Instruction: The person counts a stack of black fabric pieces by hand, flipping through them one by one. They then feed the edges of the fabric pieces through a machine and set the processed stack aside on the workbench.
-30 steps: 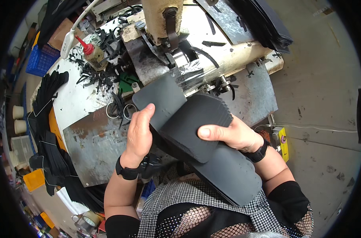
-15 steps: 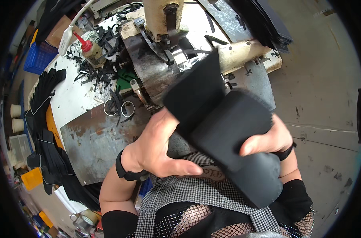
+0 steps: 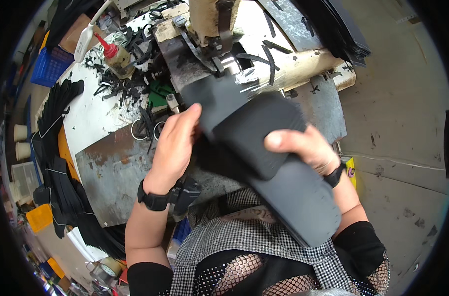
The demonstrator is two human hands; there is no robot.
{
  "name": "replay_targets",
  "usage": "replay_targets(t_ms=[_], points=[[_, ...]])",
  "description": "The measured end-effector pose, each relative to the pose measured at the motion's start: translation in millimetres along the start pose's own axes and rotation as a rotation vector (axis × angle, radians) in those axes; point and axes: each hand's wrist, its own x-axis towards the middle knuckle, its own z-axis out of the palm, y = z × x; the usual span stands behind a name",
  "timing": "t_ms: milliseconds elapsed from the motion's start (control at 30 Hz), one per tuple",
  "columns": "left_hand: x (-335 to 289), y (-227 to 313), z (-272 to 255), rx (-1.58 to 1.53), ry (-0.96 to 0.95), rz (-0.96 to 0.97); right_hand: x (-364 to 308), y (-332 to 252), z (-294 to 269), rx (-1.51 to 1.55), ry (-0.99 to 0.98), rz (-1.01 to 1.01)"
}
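A stack of black, leather-like cut pieces (image 3: 298, 200) with rounded ends is held over the front of a machine. My right hand (image 3: 306, 148) is closed on its right side, thumb on top and fingers hidden underneath. At the far left end, my left hand (image 3: 177, 143) grips the edge of a black flap (image 3: 217, 96); its other fingers are mostly hidden behind. Some edges of the pieces are smeared by motion. Just beyond the flap stands the machine's cream-coloured head (image 3: 204, 22), above a worn metal bed (image 3: 187, 69).
Black trimmings (image 3: 135, 49) litter the white table around a red-capped oil bottle (image 3: 113, 56). Bundles of black strips (image 3: 61, 172) hang along the left edge, near a blue basket (image 3: 49, 66). More black sheets (image 3: 335, 29) are piled at far right. A metal plate (image 3: 111, 172) covers the near table.
Both hands and the black pieces have shifted left. My left hand has turned, its thumb now up at the flap's edge. The flap sits lower, uncovering trimmings behind it.
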Motion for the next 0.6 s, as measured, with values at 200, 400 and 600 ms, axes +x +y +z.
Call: replay_targets(t_ms=[200,400,600], points=[[-7,35,22,0.507,-0.434,0.455,-34,-15,-25,0.029,0.148,-0.288],[-20,31,23,0.346,-0.733,0.69,-29,-15,-11,-0.259,-0.175,-0.101],[-17,-37,-26,0.188,-0.079,0.181,5,20,-12,-0.207,-0.252,-0.07]])
